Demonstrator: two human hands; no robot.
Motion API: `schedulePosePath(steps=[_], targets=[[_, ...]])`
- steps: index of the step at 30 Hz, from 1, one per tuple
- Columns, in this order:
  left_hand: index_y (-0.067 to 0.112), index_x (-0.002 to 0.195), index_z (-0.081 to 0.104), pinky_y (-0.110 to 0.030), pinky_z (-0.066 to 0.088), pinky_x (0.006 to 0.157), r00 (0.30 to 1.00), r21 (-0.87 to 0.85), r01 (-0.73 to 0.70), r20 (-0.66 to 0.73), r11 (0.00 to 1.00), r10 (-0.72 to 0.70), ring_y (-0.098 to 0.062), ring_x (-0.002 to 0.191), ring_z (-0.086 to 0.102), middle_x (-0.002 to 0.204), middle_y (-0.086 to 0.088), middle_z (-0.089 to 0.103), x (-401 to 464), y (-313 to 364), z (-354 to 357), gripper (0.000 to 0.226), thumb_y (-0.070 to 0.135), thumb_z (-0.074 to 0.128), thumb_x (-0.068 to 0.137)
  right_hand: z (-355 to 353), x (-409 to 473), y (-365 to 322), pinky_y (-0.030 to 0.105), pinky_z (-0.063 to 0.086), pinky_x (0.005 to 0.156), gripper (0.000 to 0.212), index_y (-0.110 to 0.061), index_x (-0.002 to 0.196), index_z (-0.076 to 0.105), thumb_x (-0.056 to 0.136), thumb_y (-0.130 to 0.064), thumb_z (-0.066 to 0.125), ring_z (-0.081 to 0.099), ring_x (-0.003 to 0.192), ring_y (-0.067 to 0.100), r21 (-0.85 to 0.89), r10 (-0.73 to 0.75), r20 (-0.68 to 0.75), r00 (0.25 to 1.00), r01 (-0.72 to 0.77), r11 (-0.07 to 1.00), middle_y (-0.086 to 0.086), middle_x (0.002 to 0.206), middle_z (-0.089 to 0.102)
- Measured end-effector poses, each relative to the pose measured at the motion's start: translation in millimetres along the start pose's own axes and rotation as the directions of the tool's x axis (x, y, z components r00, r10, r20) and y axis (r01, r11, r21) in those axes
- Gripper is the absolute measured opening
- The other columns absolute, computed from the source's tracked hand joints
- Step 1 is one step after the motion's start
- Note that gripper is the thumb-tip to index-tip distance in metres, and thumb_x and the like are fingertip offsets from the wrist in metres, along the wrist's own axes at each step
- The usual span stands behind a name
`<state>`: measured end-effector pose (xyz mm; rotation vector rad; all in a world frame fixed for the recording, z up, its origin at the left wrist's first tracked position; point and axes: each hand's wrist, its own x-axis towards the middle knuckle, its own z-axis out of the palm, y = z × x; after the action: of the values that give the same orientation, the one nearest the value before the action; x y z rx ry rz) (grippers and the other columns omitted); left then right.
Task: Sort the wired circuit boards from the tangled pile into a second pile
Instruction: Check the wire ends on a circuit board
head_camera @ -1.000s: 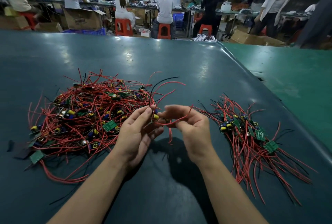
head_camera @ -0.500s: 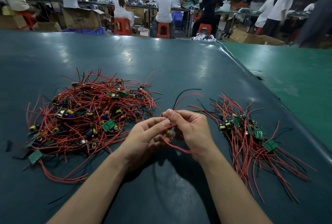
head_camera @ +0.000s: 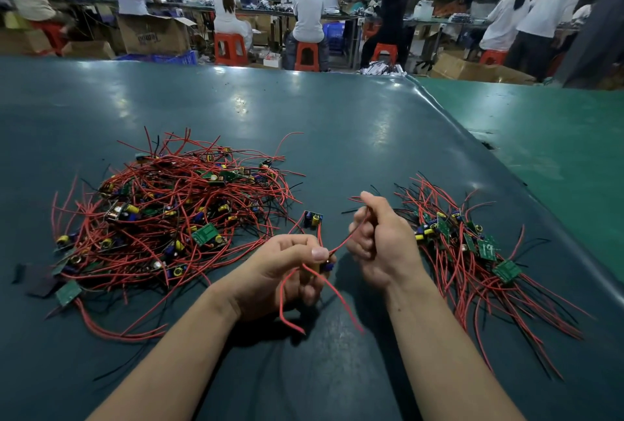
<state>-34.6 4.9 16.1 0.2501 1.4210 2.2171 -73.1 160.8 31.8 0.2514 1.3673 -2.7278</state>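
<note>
A: Item: small green circuit board with blue and yellow capacitors and red leads (head_camera: 312,219). Location?
B: Now free of the left-hand tangled heap of red-wired boards (head_camera: 175,218), just beside its near edge, above the dark teal desk (head_camera: 337,123); half a second ago hidden between both grips.

A: Left hand (head_camera: 287,272)?
B: Grip clenched on a second small board with a blue capacitor (head_camera: 327,265), thumb pinching its red wires.

A: Right hand (head_camera: 381,241)?
B: Grip clenched on a red wire (head_camera: 347,241), drawn away rightward from the left; previously touching it.

A: Meaning?
B: Untangling likely near done; transfer pending to the right-hand sorted pile of wired boards (head_camera: 472,245), near the right hand.
</note>
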Motion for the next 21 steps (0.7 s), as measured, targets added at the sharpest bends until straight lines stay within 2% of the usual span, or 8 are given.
schedulePosePath(steps=[4, 8, 10, 12, 14, 16, 19, 21], targets=[[0.015, 0.057, 0.062, -0.022, 0.044, 0.042, 0.999, 0.030, 0.006, 0.042, 1.000, -0.007, -0.014, 0.047, 0.052, 0.063, -0.006, 0.061, -0.1, -1.7, -0.4, 0.014, 0.018, 0.072, 0.067, 0.9, -2.5, -0.3, 0.013, 0.017, 0.028, 0.053, -0.015, 0.044, 0.048, 0.096, -0.023, 0.052, 0.022, 0.028, 0.006, 0.049, 0.104, 0.075, 0.992, -0.108, 0.993, -0.005, 0.038, 0.029], [0.015, 0.056, 0.058, -0.021, 0.042, 0.040, 1.000, -0.002, -0.010, 0.009, 1.000, 0.010, -0.014, 0.044, 0.054, 0.062, -0.007, 0.061, -0.6, -0.9, -3.4, 0.017, 0.016, 0.073, 0.065, 2.0, -2.0, -3.5, 0.015, 0.020, 0.030, 0.036, -0.009, 0.068, 0.061, 0.097, -0.029, 0.055, 0.029, 0.034, 0.004, 0.135, 0.112, 0.052, 0.992, -0.118, 0.984, -0.006, 0.047, 0.037], [0.015, 0.056, 0.059, -0.021, 0.043, 0.041, 1.000, 0.014, -0.003, 0.009, 1.000, 0.003, -0.014, 0.045, 0.054, 0.062, -0.006, 0.062, -0.9, -1.3, -3.1, 0.016, 0.017, 0.073, 0.064, 0.5, -2.2, -5.7, 0.014, 0.019, 0.029, 0.042, -0.013, 0.058, 0.057, 0.097, -0.029, 0.053, 0.027, 0.033, 0.004, 0.174, 0.137, 0.061, 0.989, -0.146, 0.974, -0.007, 0.043, 0.035], [0.016, 0.056, 0.061, -0.022, 0.044, 0.042, 1.000, 0.041, 0.007, 0.022, 0.999, -0.008, -0.014, 0.046, 0.053, 0.061, -0.005, 0.061, -1.3, -1.7, -2.0, 0.014, 0.017, 0.073, 0.063, -1.7, -3.4, -7.1, 0.015, 0.016, 0.028, 0.056, -0.018, 0.043, 0.047, 0.098, -0.028, 0.047, 0.020, 0.031, 0.005, 0.198, 0.165, 0.127, 0.978, -0.188, 0.962, -0.007, 0.038, 0.028], [0.017, 0.057, 0.061, -0.022, 0.044, 0.042, 0.999, 0.053, 0.004, 0.038, 0.999, -0.007, -0.014, 0.047, 0.053, 0.059, -0.004, 0.059, -1.5, -2.2, -1.4, 0.013, 0.017, 0.072, 0.064, -2.6, -4.9, -7.6, 0.016, 0.014, 0.027, 0.062, -0.019, 0.037, 0.039, 0.099, -0.027, 0.043, 0.012, 0.033, 0.007, 0.212, 0.183, 0.201, 0.962, -0.225, 0.951, -0.006, 0.036, 0.022], [0.017, 0.056, 0.061, -0.021, 0.043, 0.042, 0.999, 0.060, 0.009, 0.038, 0.998, -0.012, -0.015, 0.046, 0.052, 0.060, -0.005, 0.058, -1.8, -2.1, -1.7, 0.014, 0.017, 0.072, 0.064, -2.2, -5.4, -8.7, 0.015, 0.015, 0.027, 0.061, -0.019, 0.038, 0.044, 0.098, -0.031, 0.046, 0.016, 0.032, 0.006, 0.226, 0.196, 0.199, 0.960, -0.240, 0.944, -0.006, 0.037, 0.025], [0.017, 0.055, 0.060, -0.021, 0.041, 0.043, 1.000, 0.066, 0.021, 0.016, 0.998, -0.022, -0.015, 0.045, 0.049, 0.062, -0.006, 0.058, -1.9, -1.9, -3.9, 0.015, 0.019, 0.073, 0.061, 0.1, -4.7, -9.5, 0.013, 0.020, 0.029, 0.050, -0.014, 0.053, 0.064, 0.096, -0.037, 0.055, 0.029, 0.033, 0.003, 0.267, 0.189, 0.112, 0.976, -0.213, 0.940, -0.008, 0.045, 0.037], [0.016, 0.056, 0.059, -0.021, 0.040, 0.042, 0.999, 0.057, 0.032, 0.016, 0.998, -0.033, -0.015, 0.044, 0.049, 0.060, -0.007, 0.058, -1.6, -1.8, -4.2, 0.015, 0.018, 0.073, 0.061, -0.3, -3.4, -8.8, 0.013, 0.020, 0.030, 0.048, -0.014, 0.055, 0.065, 0.096, -0.036, 0.055, 0.029, 0.033, 0.003, 0.284, 0.180, 0.094, 0.979, -0.200, 0.938, -0.008, 0.046, 0.038]])
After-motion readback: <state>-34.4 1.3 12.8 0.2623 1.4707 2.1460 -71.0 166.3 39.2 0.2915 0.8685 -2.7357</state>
